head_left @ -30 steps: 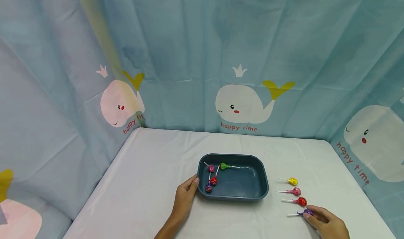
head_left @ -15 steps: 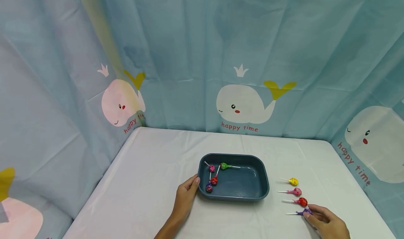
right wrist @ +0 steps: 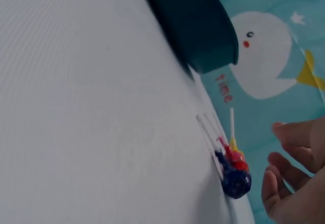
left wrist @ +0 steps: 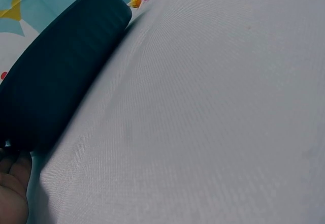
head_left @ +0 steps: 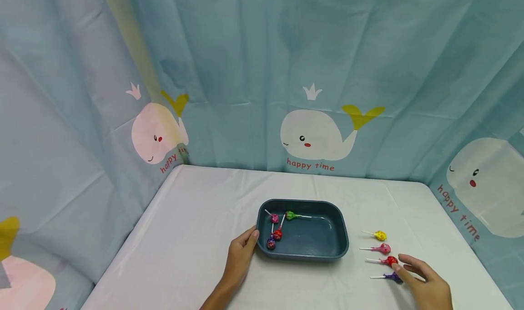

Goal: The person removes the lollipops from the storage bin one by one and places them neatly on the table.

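Observation:
In the head view, my left hand [head_left: 239, 257] holds the left end of a dark blue-green tray [head_left: 317, 239], thumb at the rim. Inside lie a pink lollipop [head_left: 274, 218], a green lollipop [head_left: 289, 215], a red lollipop [head_left: 277, 234] and a purple lollipop [head_left: 271, 243]. To the tray's right, a column holds a yellow lollipop [head_left: 380, 235], a second pink one, a second red lollipop [head_left: 390, 260] and a second purple lollipop [head_left: 393, 277], sticks pointing left. My right hand [head_left: 427, 282] hovers beside the lower two, fingers parted. The right wrist view shows a gap between fingers and purple candy [right wrist: 236, 184].
A white cloth covers the table [head_left: 184, 237]. Blue curtains with whale prints [head_left: 315, 134] stand behind it and along both sides. The tray's wall [left wrist: 66, 61] fills the upper left of the left wrist view.
My right hand has let go of the purple lollipop in the column and lifted slightly, its fingers spreading. The purple lollipop stays on the cloth. My left hand and the tray keep their place.

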Action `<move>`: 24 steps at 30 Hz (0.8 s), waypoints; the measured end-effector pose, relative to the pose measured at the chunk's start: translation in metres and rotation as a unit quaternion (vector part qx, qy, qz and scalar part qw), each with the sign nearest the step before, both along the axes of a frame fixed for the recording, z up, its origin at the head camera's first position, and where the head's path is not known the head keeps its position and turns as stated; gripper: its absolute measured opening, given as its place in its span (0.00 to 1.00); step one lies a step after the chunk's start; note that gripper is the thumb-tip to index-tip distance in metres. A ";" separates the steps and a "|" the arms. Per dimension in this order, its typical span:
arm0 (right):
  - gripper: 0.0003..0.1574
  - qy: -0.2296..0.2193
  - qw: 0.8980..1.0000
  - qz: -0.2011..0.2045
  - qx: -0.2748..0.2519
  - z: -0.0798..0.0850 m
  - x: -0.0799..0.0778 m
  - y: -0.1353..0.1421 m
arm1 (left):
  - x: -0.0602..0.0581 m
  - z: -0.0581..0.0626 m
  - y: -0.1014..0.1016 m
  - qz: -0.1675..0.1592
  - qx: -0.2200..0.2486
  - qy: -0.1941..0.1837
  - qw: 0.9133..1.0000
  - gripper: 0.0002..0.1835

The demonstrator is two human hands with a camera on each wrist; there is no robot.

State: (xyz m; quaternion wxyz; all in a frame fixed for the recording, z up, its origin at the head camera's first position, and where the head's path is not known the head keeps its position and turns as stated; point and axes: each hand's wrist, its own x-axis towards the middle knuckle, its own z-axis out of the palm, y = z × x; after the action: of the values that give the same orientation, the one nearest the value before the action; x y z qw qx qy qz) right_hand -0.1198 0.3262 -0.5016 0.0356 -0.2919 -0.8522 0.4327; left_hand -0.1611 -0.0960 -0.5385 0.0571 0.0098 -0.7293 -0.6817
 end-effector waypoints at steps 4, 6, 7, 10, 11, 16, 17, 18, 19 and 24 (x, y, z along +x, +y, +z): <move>0.44 0.013 0.999 0.012 -0.036 0.010 -0.001 -0.006 | 0.000 0.000 0.000 0.003 -0.002 0.000 1.000 0.28; 0.43 0.020 0.998 0.019 -0.055 0.014 -0.002 -0.012 | 0.000 0.000 0.000 0.002 -0.001 0.000 1.000 0.28; 0.43 0.025 0.998 0.020 -0.062 0.015 -0.002 -0.015 | 0.000 0.000 0.000 0.001 0.000 0.000 1.000 0.27; 0.40 0.046 0.996 0.026 -0.072 0.019 -0.004 -0.027 | 0.000 0.000 0.000 -0.001 0.003 0.002 1.000 0.27; 0.39 0.052 0.995 0.028 -0.076 0.020 -0.004 -0.030 | 0.000 0.000 0.000 -0.001 0.004 0.002 1.000 0.26; 0.40 0.085 0.989 0.051 -0.115 0.025 -0.006 -0.046 | 0.000 0.002 0.001 0.003 0.000 -0.001 1.000 0.26; 0.40 0.093 0.987 0.059 -0.120 0.026 -0.006 -0.049 | 0.000 0.002 0.001 0.004 -0.002 -0.001 1.000 0.27; 0.40 0.102 0.984 0.069 -0.126 0.027 -0.006 -0.052 | 0.000 0.003 0.001 0.004 -0.004 -0.003 1.000 0.27; 0.39 0.110 0.983 0.078 -0.128 0.027 -0.007 -0.055 | 0.000 0.003 0.001 0.005 -0.006 -0.003 1.000 0.27; 0.34 0.148 0.971 0.119 -0.144 0.028 -0.010 -0.067 | 0.001 0.004 0.002 0.010 -0.014 -0.006 1.000 0.26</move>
State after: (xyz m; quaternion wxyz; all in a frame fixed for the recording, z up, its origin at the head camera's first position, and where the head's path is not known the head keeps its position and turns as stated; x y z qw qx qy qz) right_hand -0.1294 0.2591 -0.4736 0.0672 -0.1228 -0.7946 0.5908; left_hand -0.1603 -0.0941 -0.5342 0.0599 0.0199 -0.7390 -0.6707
